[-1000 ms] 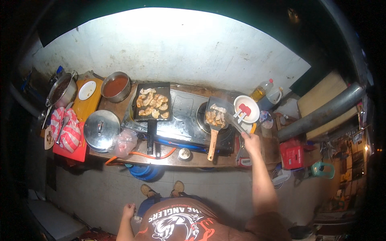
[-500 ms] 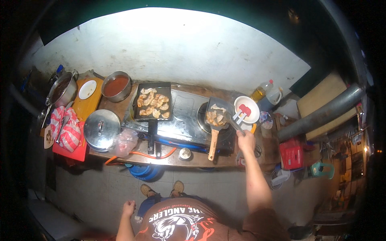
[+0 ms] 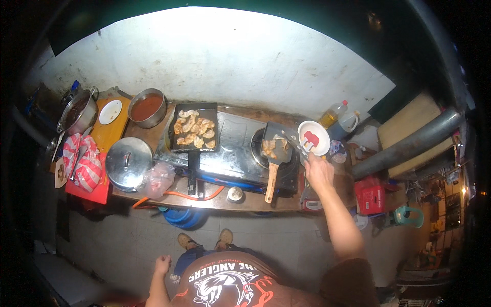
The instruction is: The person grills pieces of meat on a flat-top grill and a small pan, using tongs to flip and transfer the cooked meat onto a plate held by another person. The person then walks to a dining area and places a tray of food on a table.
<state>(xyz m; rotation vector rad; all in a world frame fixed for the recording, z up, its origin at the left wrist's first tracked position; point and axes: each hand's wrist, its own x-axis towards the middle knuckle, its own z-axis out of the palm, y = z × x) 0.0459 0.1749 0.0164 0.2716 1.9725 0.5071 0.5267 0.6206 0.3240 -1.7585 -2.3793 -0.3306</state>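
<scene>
The fingers (image 3: 310,160) of your right hand (image 3: 320,174) are wrapped around metal tongs (image 3: 302,149), whose tips are at the right edge of the smaller pan (image 3: 276,129). The meat pieces (image 3: 268,149) lie in that pan, on the right of the stove (image 3: 238,148); you can't tell whether the tongs grip one. Just right of it, a white bowl (image 3: 320,130) holds red-headed spatulas (image 3: 310,137). Your left hand (image 3: 162,264) hangs near your body, well apart from the desk (image 3: 343,187), its fingers seemingly curled, too small to judge how tightly.
</scene>
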